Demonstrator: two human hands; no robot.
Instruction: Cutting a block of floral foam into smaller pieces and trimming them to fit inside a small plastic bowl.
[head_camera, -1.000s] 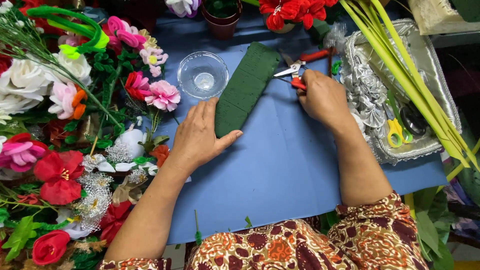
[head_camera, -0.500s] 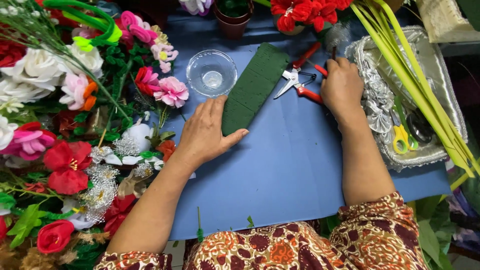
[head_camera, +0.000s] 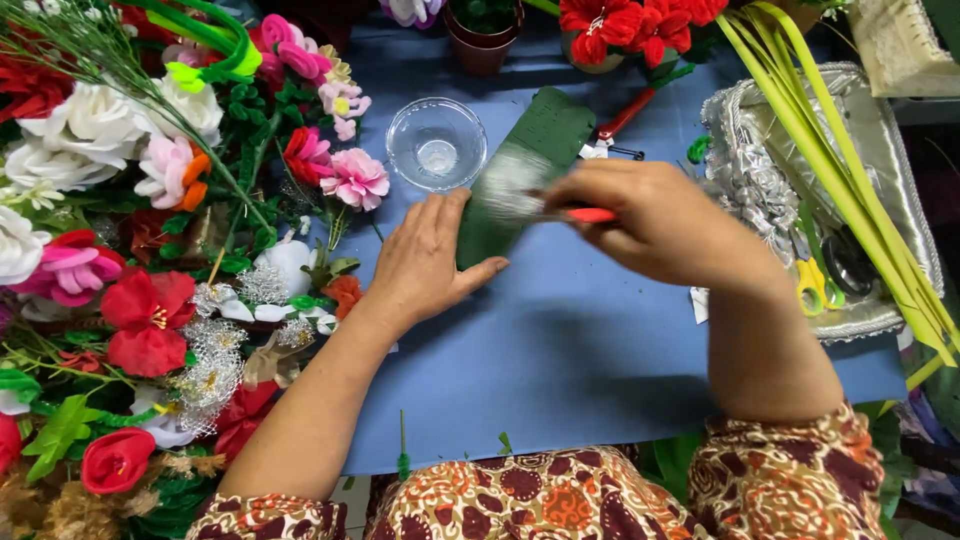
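The right hand (head_camera: 650, 220) has come back from the scissors at 1 o'clock, now clamped on a red-handled blade (head_camera: 585, 214) over the green foam block (head_camera: 525, 165). The left hand (head_camera: 425, 262) lies flat, fingers open, steadying the block at 12 o'clock on the blue surface (head_camera: 560, 350).

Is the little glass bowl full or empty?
Empty. The clear glass bowl stands upright on the blue sheet, and only its bare bottom shows through.

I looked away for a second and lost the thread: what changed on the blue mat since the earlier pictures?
The right hand picked up the red-handled scissors from beside the red flowers and brought them left over the green foam block. The left hand stayed flat against the block's lower end; the glass bowl did not move.
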